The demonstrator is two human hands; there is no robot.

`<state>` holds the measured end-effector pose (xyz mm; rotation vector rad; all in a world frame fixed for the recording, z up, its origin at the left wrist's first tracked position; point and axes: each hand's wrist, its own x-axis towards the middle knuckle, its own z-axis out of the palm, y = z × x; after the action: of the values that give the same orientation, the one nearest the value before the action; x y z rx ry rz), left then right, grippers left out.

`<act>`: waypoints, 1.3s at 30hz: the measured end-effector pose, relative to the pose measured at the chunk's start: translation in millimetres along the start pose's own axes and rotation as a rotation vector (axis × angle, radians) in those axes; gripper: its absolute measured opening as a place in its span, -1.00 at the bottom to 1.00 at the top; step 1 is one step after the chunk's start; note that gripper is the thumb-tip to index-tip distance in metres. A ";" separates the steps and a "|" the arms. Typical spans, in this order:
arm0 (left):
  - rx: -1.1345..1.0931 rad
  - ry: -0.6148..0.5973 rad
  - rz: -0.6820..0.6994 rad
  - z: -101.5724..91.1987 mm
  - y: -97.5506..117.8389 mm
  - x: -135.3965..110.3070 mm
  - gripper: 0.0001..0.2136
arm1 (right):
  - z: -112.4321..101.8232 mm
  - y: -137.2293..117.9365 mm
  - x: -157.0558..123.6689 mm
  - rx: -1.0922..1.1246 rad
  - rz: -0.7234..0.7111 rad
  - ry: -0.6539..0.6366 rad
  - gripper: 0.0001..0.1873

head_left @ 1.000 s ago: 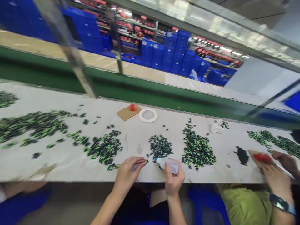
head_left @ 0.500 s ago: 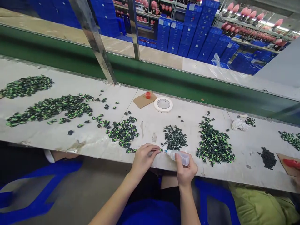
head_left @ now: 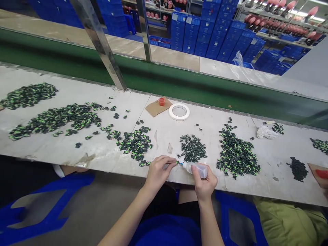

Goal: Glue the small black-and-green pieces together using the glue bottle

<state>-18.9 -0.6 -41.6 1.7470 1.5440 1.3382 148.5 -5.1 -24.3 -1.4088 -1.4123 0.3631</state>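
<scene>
The person sits at the long white table point(head_left: 77, 150) and the two hands have hardly moved in the last half second; only the view has settled a little lower. The left hand point(head_left: 157, 172) is closed, with fingertips pinched on one small dark piece point(head_left: 176, 162), at the near edge of the table. The right hand point(head_left: 203, 181) is wrapped around a small clear bottle point(head_left: 196, 168), lying almost flat, and its nozzle points toward 9 o'clock, touching or nearly touching the pinched piece. I judge that a drop from the bottle goes on this piece now, so the work stays at the same step.

At 12 o'clock from the hands lies a small dark pile point(head_left: 192, 148), at 2 o'clock a bigger green-black pile point(head_left: 237, 155), at 10 o'clock another pile point(head_left: 135, 143). Farther back are a roll of tape point(head_left: 179, 111) and a red cap point(head_left: 161, 101) on cardboard.
</scene>
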 end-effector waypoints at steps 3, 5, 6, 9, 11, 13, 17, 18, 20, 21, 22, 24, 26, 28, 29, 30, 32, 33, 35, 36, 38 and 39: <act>0.015 0.001 0.007 -0.1 -0.3 -0.2 -0.93 | 0.1 -1.0 0.4 0.013 -0.002 -0.003 -0.70; 0.019 0.005 0.011 0.2 -0.5 -0.3 -0.93 | 0.1 -1.7 0.9 0.013 -0.009 -0.001 -0.70; 0.021 0.008 0.011 0.3 -0.5 -0.2 -0.93 | 0.1 -2.1 1.2 0.013 -0.014 0.000 -0.70; 0.016 0.009 0.006 0.0 0.0 0.2 -0.93 | -0.1 -3.3 1.7 0.019 -0.021 -0.003 -0.71; 0.012 0.005 0.005 -0.6 0.5 0.7 -0.93 | -0.3 -4.0 1.9 0.017 -0.013 -0.006 -0.70; 0.016 0.007 0.003 -1.0 0.9 1.1 -0.93 | -0.2 -4.4 2.2 0.012 -0.001 -0.005 -0.70; 0.022 0.010 0.003 -1.0 1.1 1.2 -0.93 | 0.2 -4.8 2.8 0.008 0.011 0.013 -0.69; 0.018 0.009 0.003 -0.8 1.1 1.1 -0.93 | 0.3 -4.8 2.8 0.006 0.012 0.017 -0.69; 0.010 0.009 -0.002 -0.6 1.3 0.8 -0.93 | 0.1 -4.7 2.6 0.007 0.009 0.019 -0.69; 0.008 0.009 -0.006 -0.6 1.4 0.7 -0.93 | -0.1 -4.6 2.5 0.010 0.002 0.017 -0.69; 0.008 0.010 -0.008 -0.7 1.5 0.5 -0.93 | -0.3 -4.5 2.3 0.015 -0.006 0.015 -0.70; 0.011 0.007 -0.008 -0.9 1.7 0.4 -0.93 | -0.8 -4.4 2.2 0.023 -0.020 0.007 -0.70; 0.013 0.003 -0.007 -1.0 1.7 0.3 -0.93 | -1.0 -4.8 2.4 0.026 -0.024 -0.001 -0.70; 0.013 0.000 -0.010 -0.8 1.5 0.1 -0.93 | -1.1 -5.7 3.1 0.025 -0.022 -0.007 -0.69; 0.013 0.000 -0.011 -0.6 1.3 0.0 -0.93 | -1.0 -6.2 3.7 0.025 -0.023 -0.009 -0.69; 0.014 0.003 -0.013 -0.3 1.1 -0.1 -0.93 | -0.9 -6.7 4.2 0.026 -0.024 -0.008 -0.68; 0.018 0.008 -0.012 0.1 0.8 -0.3 -0.94 | -0.6 -7.5 5.2 0.030 -0.024 -0.001 -0.67; 0.021 0.008 -0.010 0.2 0.7 -0.4 -0.94 | -0.4 -7.6 5.5 0.031 -0.020 0.005 -0.65; 0.028 0.006 -0.010 0.2 0.6 -0.4 -0.95 | 0.0 -7.3 5.5 0.034 -0.001 0.016 -0.63; 0.029 0.005 -0.012 0.1 0.6 -0.3 -0.95 | 0.3 -6.8 5.1 0.037 0.011 0.018 -0.63; 0.022 0.004 -0.015 -0.3 0.8 0.0 -0.96 | 0.6 -5.0 3.7 0.053 0.042 0.017 -0.63; 0.016 0.004 -0.018 -0.5 1.0 0.1 -0.96 | 0.6 -3.6 2.8 0.071 0.064 0.022 -0.65</act>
<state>-18.8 -0.9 -40.5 1.7366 1.5730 1.3249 146.8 -3.3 -20.4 -1.3982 -1.3265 0.4341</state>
